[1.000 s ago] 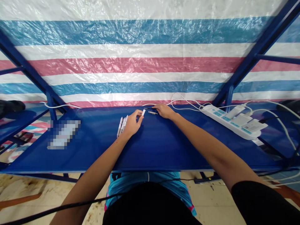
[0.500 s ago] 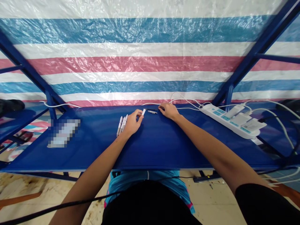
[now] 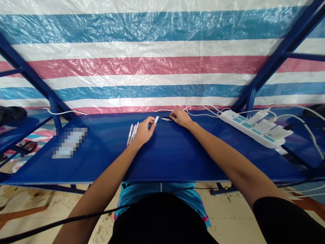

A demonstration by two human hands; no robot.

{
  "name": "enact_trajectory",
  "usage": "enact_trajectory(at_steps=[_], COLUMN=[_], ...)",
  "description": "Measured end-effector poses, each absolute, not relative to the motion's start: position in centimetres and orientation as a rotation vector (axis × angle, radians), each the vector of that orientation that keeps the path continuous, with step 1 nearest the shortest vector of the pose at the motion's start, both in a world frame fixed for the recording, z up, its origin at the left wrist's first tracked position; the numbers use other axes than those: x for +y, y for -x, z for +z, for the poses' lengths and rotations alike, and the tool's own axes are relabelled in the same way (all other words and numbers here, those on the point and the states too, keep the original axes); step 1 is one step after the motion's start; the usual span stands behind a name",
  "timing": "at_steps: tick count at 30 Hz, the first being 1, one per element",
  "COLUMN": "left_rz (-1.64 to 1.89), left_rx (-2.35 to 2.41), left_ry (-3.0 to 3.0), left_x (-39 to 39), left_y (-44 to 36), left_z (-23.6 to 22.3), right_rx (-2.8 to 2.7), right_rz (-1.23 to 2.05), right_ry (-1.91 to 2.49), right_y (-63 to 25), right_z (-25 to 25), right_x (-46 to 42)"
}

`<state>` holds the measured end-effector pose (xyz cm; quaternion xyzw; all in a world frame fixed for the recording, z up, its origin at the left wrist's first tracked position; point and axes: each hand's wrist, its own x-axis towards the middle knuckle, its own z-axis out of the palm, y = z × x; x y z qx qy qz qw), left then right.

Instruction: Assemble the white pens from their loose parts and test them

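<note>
My left hand point(image 3: 144, 129) rests on the blue table point(image 3: 165, 152) and pinches a small white pen cap point(image 3: 156, 119) between thumb and forefinger. Several white pens point(image 3: 132, 133) lie in a row just left of that hand. My right hand point(image 3: 180, 118) lies further back, its fingertips closed on the end of a thin dark pen part point(image 3: 166, 118) that lies on the table between the two hands. The cap's tip is close to that part's left end.
A white power strip point(image 3: 250, 129) with chargers plugged in and white cables point(image 3: 203, 109) lies at the back right. A blurred-out flat object point(image 3: 69, 142) lies on the left of the table. Blue frame bars point(image 3: 266, 67) and a striped tarpaulin point(image 3: 152, 64) close the back.
My right hand has slid a little left along the thin dark part. My left hand with the cap has edged forward toward it. The view has tilted up slightly.
</note>
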<state>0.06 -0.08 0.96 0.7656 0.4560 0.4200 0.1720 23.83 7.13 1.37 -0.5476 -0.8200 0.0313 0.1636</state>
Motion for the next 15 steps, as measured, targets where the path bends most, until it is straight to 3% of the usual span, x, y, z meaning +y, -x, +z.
enact_trajectory(at_steps=[7, 15], left_rz=[1.199, 1.195], left_rx=[1.29, 1.319], left_ry=[-2.199, -2.263], left_x=[0.4, 0.6], left_y=[0.1, 0.4], left_z=[0.6, 0.4], right_rx=[-2.285, -1.8], right_rz=[0.235, 0.55], right_ry=[1.413, 1.148], right_y=[-25.4, -26.1], right_z=[1.1, 1.0], right_x=[7.9, 4.5])
